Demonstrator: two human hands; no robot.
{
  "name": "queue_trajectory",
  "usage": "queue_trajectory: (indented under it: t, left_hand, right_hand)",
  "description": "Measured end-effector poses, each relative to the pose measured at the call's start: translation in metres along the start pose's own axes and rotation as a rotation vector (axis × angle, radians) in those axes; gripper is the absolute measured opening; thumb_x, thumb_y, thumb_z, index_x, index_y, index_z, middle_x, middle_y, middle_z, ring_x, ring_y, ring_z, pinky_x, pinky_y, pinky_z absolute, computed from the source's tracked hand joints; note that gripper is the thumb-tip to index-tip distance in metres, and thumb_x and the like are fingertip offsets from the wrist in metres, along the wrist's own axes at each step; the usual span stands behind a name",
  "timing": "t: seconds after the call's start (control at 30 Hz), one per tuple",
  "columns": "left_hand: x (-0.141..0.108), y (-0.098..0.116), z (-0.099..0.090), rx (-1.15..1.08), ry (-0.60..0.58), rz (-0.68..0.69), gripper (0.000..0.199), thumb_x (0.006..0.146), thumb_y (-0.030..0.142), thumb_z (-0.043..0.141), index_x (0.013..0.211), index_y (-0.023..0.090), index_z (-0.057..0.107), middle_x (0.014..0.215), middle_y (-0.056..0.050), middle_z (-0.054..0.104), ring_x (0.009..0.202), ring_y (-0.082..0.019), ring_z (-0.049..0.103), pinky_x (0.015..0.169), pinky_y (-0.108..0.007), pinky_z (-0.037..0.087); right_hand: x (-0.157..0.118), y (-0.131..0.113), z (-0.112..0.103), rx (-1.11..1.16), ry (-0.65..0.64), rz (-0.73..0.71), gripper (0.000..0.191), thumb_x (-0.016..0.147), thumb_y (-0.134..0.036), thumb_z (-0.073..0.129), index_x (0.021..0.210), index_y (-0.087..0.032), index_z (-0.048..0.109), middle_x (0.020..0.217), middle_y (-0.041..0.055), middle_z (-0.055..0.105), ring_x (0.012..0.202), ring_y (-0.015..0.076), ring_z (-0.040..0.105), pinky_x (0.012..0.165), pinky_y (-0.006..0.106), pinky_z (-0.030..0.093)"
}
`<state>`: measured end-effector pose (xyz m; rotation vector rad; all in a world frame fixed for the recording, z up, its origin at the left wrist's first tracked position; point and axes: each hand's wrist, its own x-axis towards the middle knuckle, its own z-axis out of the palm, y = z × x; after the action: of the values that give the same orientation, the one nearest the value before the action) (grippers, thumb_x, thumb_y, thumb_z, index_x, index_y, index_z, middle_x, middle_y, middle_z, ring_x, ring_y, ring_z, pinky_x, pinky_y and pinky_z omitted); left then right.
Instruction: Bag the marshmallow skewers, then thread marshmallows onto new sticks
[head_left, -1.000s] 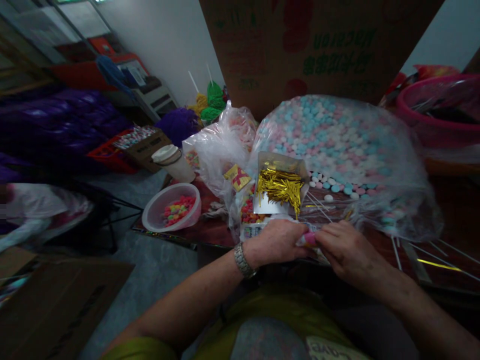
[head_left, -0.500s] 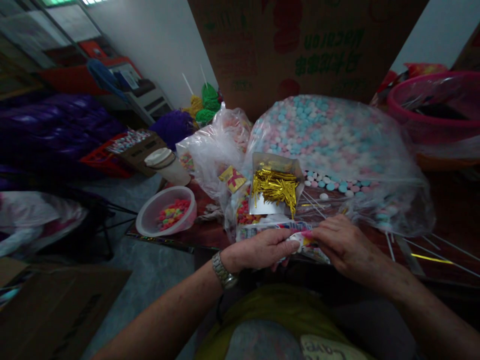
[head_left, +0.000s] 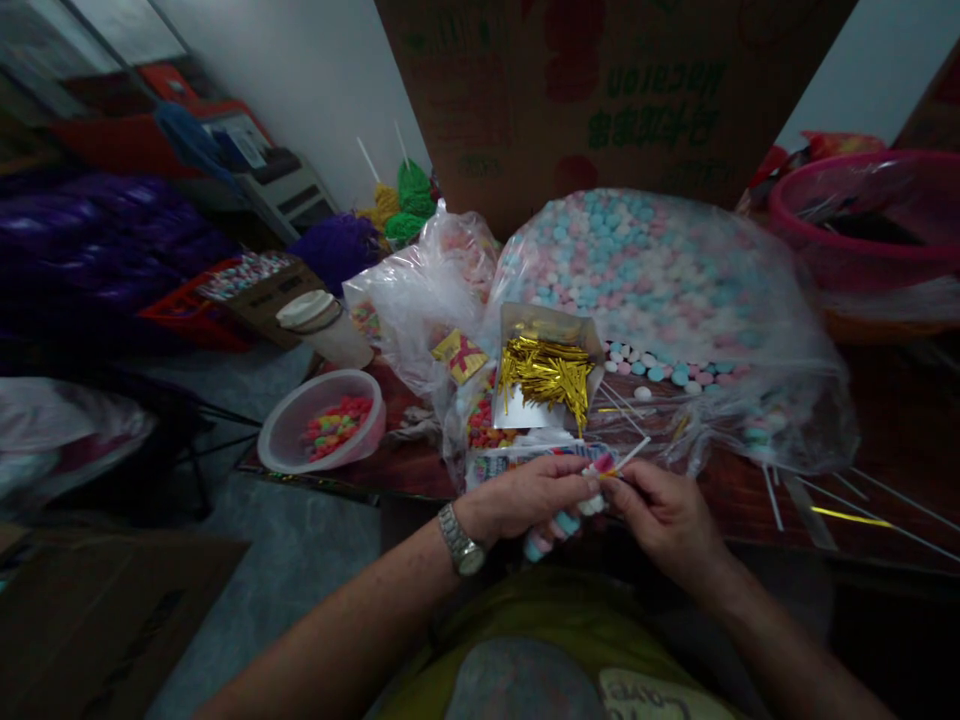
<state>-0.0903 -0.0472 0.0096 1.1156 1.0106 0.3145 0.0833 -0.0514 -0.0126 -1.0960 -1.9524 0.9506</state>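
My left hand point(head_left: 529, 495), with a metal watch on its wrist, is closed around a wrapped candy skewer point(head_left: 564, 522) of blue, pink and white pieces. A white stick point(head_left: 632, 453) sticks out at its upper right end. The fingers of my right hand point(head_left: 660, 510) pinch at that end, where a bit of yellow shows; what exactly they grip is too small to make out. Just beyond my hands lie printed wrappers point(head_left: 510, 460) and an opened pouch of gold twist ties point(head_left: 551, 375).
A large clear bag of pastel candies point(head_left: 637, 260) fills the table's back. At left stand a bowl of gummies point(head_left: 322, 425) and a lidded tub point(head_left: 337, 335). A pink basin point(head_left: 847, 255) is at right, a cardboard box point(head_left: 615, 100) behind. Loose sticks point(head_left: 892, 510) lie at the right edge.
The skewer's candies and the white stick have come into sight between my hands. My right hand has shifted slightly left and down. The view has turned a little.
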Motion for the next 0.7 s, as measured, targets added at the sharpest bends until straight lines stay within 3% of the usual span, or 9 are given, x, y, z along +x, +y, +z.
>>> queue_trajectory:
  t: [0.07,0.13,0.23,0.3,0.33,0.4,0.5,0.6,0.7]
  left_hand:
    - [-0.003,0.001,-0.004,-0.014,-0.063,-0.041,0.041,0.080,0.055,0.046,0.096,0.018,0.051,0.075,0.000,0.056,0.044,-0.004,0.044,0.035,-0.013,0.036]
    - [-0.007,0.004,-0.006,0.037,-0.062,-0.070,0.043,0.079,0.058,0.046,0.094,0.018,0.052,0.071,0.001,0.054,0.044,-0.004,0.045,0.034,-0.012,0.035]
    - [-0.010,0.009,-0.005,0.153,0.014,-0.099,0.044,0.080,0.060,0.042,0.097,0.020,0.052,0.071,0.003,0.053,0.045,-0.005,0.044,0.035,-0.013,0.034]
    - [-0.010,0.012,-0.003,0.235,0.058,-0.095,0.042,0.084,0.057,0.036,0.099,0.021,0.051,0.071,0.002,0.054,0.047,-0.006,0.046,0.037,-0.014,0.034]
    - [-0.009,0.012,-0.002,0.278,0.065,-0.068,0.039,0.087,0.052,0.034,0.099,0.020,0.052,0.070,0.001,0.055,0.048,-0.007,0.048,0.039,-0.015,0.035]
    - [-0.007,0.013,-0.002,0.351,0.042,0.009,0.032,0.089,0.042,0.033,0.095,0.018,0.054,0.068,0.000,0.057,0.053,-0.009,0.050,0.044,-0.018,0.038]
    - [-0.007,0.013,-0.006,0.416,-0.042,0.069,0.024,0.086,0.035,0.041,0.084,0.018,0.057,0.065,0.000,0.059,0.054,-0.011,0.051,0.048,-0.020,0.040]
    - [-0.011,0.013,-0.012,0.537,-0.186,0.089,0.023,0.086,0.037,0.043,0.079,0.019,0.055,0.062,0.002,0.059,0.052,-0.011,0.053,0.047,-0.020,0.039]
    - [-0.020,0.014,-0.015,0.908,-0.163,0.223,0.019,0.084,0.035,0.048,0.079,0.018,0.055,0.068,-0.001,0.061,0.059,-0.014,0.056,0.052,-0.022,0.041]
  right_hand:
    - [0.004,-0.001,-0.004,-0.180,-0.035,-0.143,0.025,0.088,-0.030,0.044,0.068,-0.019,0.054,0.060,-0.0002,0.056,0.054,0.0115,0.051,0.051,0.022,0.038]
    - [0.009,-0.002,-0.014,-0.259,-0.078,-0.167,0.028,0.089,-0.028,0.043,0.064,-0.019,0.051,0.056,-0.0019,0.053,0.050,0.0104,0.049,0.048,0.022,0.036]
    - [0.016,-0.007,-0.030,-0.387,0.161,-0.172,0.026,0.090,-0.027,0.041,0.067,-0.020,0.052,0.056,-0.0013,0.054,0.051,0.0119,0.051,0.050,0.023,0.040]
    - [0.017,-0.012,-0.036,-0.583,0.285,-0.327,0.017,0.089,-0.025,0.044,0.086,-0.018,0.058,0.080,0.0067,0.064,0.077,0.0196,0.059,0.070,0.032,0.045]
    - [0.017,-0.015,-0.036,-0.683,0.245,-0.447,0.019,0.088,-0.023,0.044,0.099,-0.017,0.058,0.097,0.0107,0.064,0.094,0.0243,0.057,0.082,0.040,0.042]
    - [0.013,-0.019,-0.031,-0.815,0.029,-0.662,0.030,0.086,-0.017,0.043,0.114,-0.015,0.053,0.117,0.0128,0.058,0.114,0.0287,0.045,0.097,0.052,0.029]
    - [0.007,-0.015,-0.018,-0.874,-0.154,-0.794,0.030,0.085,-0.007,0.037,0.104,-0.013,0.059,0.099,0.0099,0.065,0.102,0.0253,0.051,0.102,0.054,0.022]
    - [0.003,-0.006,-0.008,-0.846,-0.219,-0.793,0.027,0.083,-0.006,0.036,0.079,-0.015,0.061,0.072,0.0061,0.062,0.075,0.0208,0.054,0.096,0.052,0.030]
    - [0.001,-0.003,0.002,-0.621,-0.298,-0.559,0.027,0.084,-0.010,0.034,0.067,-0.017,0.053,0.065,0.0067,0.057,0.064,0.0186,0.051,0.075,0.042,0.044]
